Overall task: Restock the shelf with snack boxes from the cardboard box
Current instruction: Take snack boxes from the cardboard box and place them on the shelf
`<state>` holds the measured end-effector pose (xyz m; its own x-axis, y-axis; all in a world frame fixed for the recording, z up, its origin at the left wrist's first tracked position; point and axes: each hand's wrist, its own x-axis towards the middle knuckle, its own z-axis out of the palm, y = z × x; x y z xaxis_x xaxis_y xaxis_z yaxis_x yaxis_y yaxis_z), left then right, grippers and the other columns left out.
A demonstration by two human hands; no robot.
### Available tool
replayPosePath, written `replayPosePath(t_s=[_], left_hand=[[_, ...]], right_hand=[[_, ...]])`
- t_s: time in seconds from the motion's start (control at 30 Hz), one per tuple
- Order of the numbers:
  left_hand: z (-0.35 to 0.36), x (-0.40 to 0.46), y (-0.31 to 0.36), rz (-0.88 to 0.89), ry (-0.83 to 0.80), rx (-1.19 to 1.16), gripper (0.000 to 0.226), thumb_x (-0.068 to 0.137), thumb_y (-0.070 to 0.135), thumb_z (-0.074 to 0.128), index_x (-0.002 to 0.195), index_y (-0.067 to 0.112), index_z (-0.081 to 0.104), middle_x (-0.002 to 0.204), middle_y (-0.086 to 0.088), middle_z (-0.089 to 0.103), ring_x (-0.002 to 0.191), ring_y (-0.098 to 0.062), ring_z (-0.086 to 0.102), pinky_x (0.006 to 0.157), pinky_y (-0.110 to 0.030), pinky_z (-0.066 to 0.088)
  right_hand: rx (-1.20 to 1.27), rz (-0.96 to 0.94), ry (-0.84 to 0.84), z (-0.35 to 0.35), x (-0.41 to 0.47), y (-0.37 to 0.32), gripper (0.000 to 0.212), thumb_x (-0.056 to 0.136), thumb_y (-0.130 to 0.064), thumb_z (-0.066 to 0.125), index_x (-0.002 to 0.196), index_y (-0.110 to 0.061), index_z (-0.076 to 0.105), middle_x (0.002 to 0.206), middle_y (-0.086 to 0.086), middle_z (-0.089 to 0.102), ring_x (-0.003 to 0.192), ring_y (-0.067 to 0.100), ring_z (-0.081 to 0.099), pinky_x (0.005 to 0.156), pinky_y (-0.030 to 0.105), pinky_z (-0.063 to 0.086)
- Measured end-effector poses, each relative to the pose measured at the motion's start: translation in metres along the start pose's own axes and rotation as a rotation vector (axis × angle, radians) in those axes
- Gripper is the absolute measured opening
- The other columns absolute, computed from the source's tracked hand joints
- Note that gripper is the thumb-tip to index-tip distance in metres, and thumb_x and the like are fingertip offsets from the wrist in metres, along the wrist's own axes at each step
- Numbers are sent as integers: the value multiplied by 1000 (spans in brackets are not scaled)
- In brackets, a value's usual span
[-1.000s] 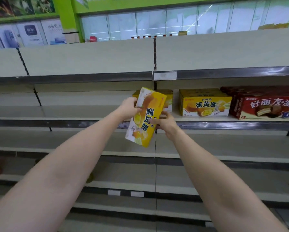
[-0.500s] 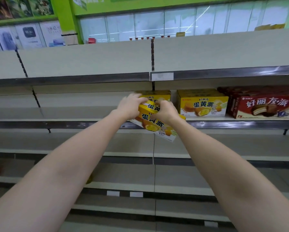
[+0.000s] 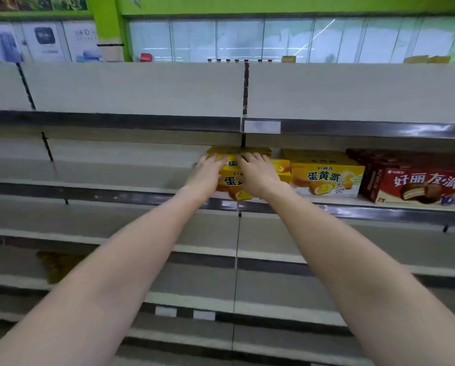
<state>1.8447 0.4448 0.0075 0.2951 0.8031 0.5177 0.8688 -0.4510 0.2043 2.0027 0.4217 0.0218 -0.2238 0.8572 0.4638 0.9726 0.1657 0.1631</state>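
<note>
A yellow snack box with egg-yolk pie pictures is at the front edge of the middle shelf, tilted with its printed face towards me. My left hand holds its left side, fingers reaching over the top edge. On the right side, my right hand grips it the same way. Another yellow box stands right behind it, mostly hidden. The cardboard box is out of view.
To the right on the same shelf stand a matching yellow box and red chocolate pie boxes. The upper shelf rail hangs just above the hands. A brown object lies on a lower shelf at left.
Both hands turned the yellow box from upright to level and carried it up and forward, to the shelf edge in front of the box that stands there.
</note>
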Motion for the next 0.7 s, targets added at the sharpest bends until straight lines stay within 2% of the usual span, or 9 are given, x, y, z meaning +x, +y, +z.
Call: replayPosePath(t_s=[0.1,0.17,0.23,0.3,0.43,0.57,0.7], left_hand=[[9,9,-9,-21,-12,50,41,100,9,45,140,16,49,138,-18,50,129,-35,43,109,-46,37],[19,17,-14,-10,-69,70,42,93,10,55,134,9,46,136,-19,49,128,-36,39,106,-46,36],[25,26,-20,12,-126,63,62,83,22,74,136,11,42,142,-16,44,133,-36,32,108,-48,32],[30,36,-28,30,-166,72,77,76,27,81,139,13,39,143,-15,42,135,-35,30,108,-48,34],[44,54,-39,51,-146,133,79,79,26,78,145,15,35,146,-16,40,136,-38,31,105,-49,38],[66,68,-47,62,-68,145,79,79,32,78,144,19,35,147,-12,38,137,-37,32,105,-51,40],[84,79,-60,64,-87,136,84,83,27,74,151,21,25,155,-11,25,146,-36,19,115,-53,29]], right_hand=[[38,56,-48,18,16,4,57,94,-20,59,148,-24,41,149,4,47,138,28,40,115,46,26],[47,144,-93,32,21,6,62,91,-27,62,148,-26,36,145,3,49,135,29,42,113,48,28],[23,207,-77,42,26,10,61,89,-35,66,143,-23,39,141,5,52,132,30,45,112,49,30],[-5,274,-68,47,30,16,63,86,-43,70,138,-19,43,139,6,52,131,30,46,110,51,30],[-46,281,-79,57,35,22,79,81,-45,76,143,-17,37,146,6,44,138,30,39,115,55,23],[-50,299,-1,78,43,22,71,83,-33,72,144,-23,37,149,5,42,141,29,33,117,56,20],[-82,358,3,99,48,27,79,89,-38,67,153,-24,23,158,14,25,149,35,17,123,51,4]])
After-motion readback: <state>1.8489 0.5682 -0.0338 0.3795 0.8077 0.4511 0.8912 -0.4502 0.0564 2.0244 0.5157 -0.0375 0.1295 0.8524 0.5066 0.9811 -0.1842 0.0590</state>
